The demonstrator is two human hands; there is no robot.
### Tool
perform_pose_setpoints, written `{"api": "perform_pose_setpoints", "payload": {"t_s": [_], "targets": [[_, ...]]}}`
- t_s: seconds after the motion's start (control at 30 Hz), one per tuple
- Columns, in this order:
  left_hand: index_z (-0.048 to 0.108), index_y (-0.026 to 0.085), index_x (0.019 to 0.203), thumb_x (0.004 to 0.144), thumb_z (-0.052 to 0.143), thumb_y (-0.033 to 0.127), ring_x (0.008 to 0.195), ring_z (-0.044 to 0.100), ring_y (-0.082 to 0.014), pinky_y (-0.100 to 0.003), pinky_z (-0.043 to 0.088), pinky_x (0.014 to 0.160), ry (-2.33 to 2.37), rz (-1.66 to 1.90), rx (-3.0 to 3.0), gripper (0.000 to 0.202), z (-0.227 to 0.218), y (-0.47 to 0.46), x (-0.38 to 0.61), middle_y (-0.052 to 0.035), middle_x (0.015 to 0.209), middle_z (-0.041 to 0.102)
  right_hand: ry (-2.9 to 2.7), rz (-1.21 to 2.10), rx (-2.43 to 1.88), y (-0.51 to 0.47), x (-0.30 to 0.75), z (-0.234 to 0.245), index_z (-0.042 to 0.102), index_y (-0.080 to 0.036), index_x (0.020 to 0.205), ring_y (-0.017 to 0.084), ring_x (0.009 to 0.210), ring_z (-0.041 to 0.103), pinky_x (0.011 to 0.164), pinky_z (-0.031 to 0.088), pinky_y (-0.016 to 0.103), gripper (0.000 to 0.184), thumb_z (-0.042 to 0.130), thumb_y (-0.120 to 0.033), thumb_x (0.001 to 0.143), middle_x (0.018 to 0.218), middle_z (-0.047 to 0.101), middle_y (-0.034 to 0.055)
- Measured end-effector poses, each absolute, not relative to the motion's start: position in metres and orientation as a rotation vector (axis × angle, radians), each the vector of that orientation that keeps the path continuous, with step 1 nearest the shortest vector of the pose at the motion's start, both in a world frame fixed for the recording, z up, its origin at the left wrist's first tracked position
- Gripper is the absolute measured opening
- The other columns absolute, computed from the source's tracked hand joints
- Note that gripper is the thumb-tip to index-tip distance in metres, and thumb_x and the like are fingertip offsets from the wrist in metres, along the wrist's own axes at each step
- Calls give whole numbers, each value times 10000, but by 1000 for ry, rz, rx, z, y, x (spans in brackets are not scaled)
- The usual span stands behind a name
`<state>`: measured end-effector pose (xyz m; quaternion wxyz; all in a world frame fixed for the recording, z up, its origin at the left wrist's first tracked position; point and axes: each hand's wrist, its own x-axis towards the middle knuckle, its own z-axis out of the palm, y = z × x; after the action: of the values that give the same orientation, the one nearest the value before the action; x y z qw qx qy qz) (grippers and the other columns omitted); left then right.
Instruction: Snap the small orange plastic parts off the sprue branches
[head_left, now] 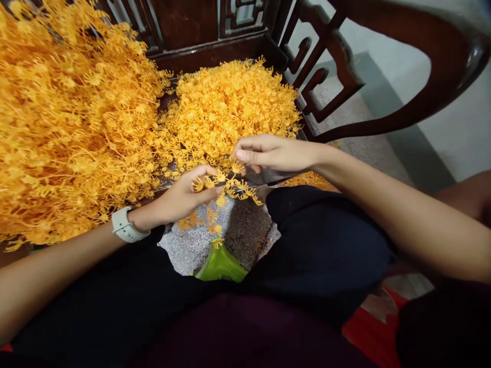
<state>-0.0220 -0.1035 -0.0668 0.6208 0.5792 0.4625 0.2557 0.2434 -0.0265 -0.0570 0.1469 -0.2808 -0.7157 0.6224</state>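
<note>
My left hand (pixel 187 194), with a pale watch strap (pixel 126 226) at the wrist, pinches a yellow-orange plastic flower sprig (pixel 241 189) between thumb and fingers. The sprig has spidery, many-pronged heads and hangs above the gap between my knees. My right hand (pixel 268 153) is just above and to the right, its fingers curled and the thumb pressed in. A small yellow plastic flower piece (pixel 237 167) shows at its fingertips. Right behind my hands lies a heap of loose yellow flower pieces (pixel 233 102). A taller pile of stemmed yellow sprigs (pixel 76 122) fills the left side.
Both piles lie on a dark carved wooden bench (pixel 187 56), whose curved armrest (pixel 418 102) reaches over on the right. Below, a green plastic object (pixel 222 263) stands between my legs on a speckled floor (pixel 187 245). More yellow pieces (pixel 310 180) lie beyond my right knee.
</note>
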Motion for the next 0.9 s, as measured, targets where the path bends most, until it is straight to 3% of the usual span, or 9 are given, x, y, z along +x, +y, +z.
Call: {"api": "perform_pose_setpoints", "payload": {"t_s": [0.1, 0.2, 0.3, 0.47, 0.63, 0.8, 0.9], "targets": [[702, 209, 1086, 912, 842, 278, 648, 507, -126, -245, 424, 611, 1042, 563, 1370, 233, -66, -108, -19, 7, 811, 613, -2106, 1816, -755, -29, 236, -55, 732, -175, 992, 100, 657, 574, 591, 421, 233, 377, 733, -553, 995, 790, 689, 16], [677, 217, 1140, 918, 840, 314, 624, 543, -130, -244, 446, 595, 1058, 555, 1341, 292, -64, -110, -20, 10, 794, 632, -2174, 1803, -655, -29, 227, -51, 735, -170, 922, 102, 686, 592, 621, 431, 233, 294, 804, -455, 947, 814, 719, 14], [645, 235, 1189, 885, 872, 309, 548, 501, -115, -222, 370, 509, 1098, 564, 1259, 386, -59, -109, -25, 33, 705, 593, -2159, 1718, -629, -25, 226, -51, 726, -167, 909, 93, 654, 570, 603, 413, 224, 257, 798, -410, 951, 757, 701, -10], [612, 223, 1236, 903, 838, 323, 461, 373, -96, -220, 221, 438, 1181, 509, 1116, 415, -45, -101, -31, 60, 576, 487, -1929, 1644, -667, -14, 233, -56, 674, -166, 909, 73, 568, 499, 530, 333, 208, 331, 825, -459, 935, 636, 600, -44], [593, 226, 940, 868, 833, 318, 475, 339, -90, -207, 210, 437, 1155, 582, 1047, 266, -28, -96, -26, 44, 572, 452, -1591, 1668, -764, -22, 224, -45, 607, -194, 858, 62, 518, 410, 471, 305, 215, 359, 857, -445, 911, 617, 515, -58], [446, 201, 603, 894, 775, 384, 485, 267, -83, -215, 219, 434, 1054, 607, 1128, 476, -5, -95, -21, 18, 546, 335, -1299, 1636, -814, -38, 216, -25, 549, -233, 916, 68, 533, 438, 455, 350, 214, 326, 809, -427, 949, 704, 489, -53], [400, 198, 559, 949, 708, 445, 486, 264, -82, -224, 224, 436, 1056, 591, 1203, 555, 6, -99, -25, 8, 546, 314, -1304, 1593, -880, -45, 219, -16, 564, -250, 982, 78, 548, 446, 470, 384, 225, 352, 824, -481, 927, 732, 490, -47]]}}
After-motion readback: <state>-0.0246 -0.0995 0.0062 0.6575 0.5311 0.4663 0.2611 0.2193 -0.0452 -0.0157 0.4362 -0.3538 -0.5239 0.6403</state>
